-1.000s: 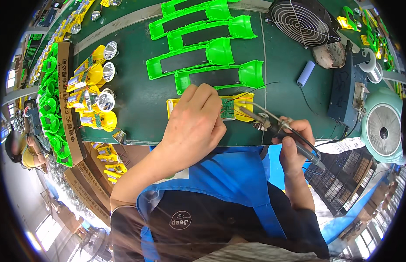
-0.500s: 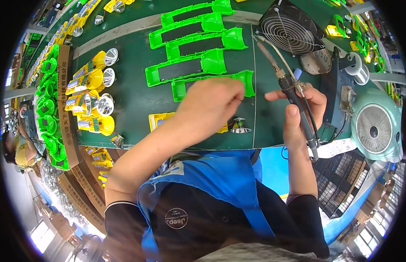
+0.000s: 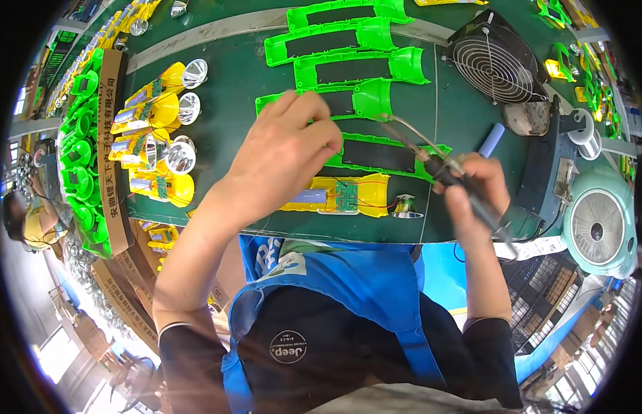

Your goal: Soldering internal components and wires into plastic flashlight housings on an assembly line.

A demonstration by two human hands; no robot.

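Note:
My right hand (image 3: 483,186) grips a soldering iron (image 3: 481,205) with a thin curved metal tube alongside; its tip points up and left, above the nearest green plastic shell (image 3: 376,156). My left hand (image 3: 286,155), its fingers curled together, hovers at the left end of the green shells; whatever its fingertips may hold is hidden. Just below, near the table edge, lies a yellow lamp housing (image 3: 372,188) with a blue-grey battery cell (image 3: 310,196), a green circuit board (image 3: 347,197) and wires running to a small reflector (image 3: 406,207). My left wrist partly covers its left end.
More green shells (image 3: 341,69) with dark panels lie in a column farther back. Yellow housings with reflectors (image 3: 179,157) sit at left beside a cardboard box (image 3: 114,152) of green parts. At right are a black fan (image 3: 493,65), a loose blue cylinder (image 3: 492,140), a solder spool (image 3: 586,134) and a pale green fan (image 3: 598,224).
My left hand has moved left and up, uncovering the yellow housing and circuit board. The soldering iron has tilted left and lower, toward the nearest green shell. The whole view has shifted slightly.

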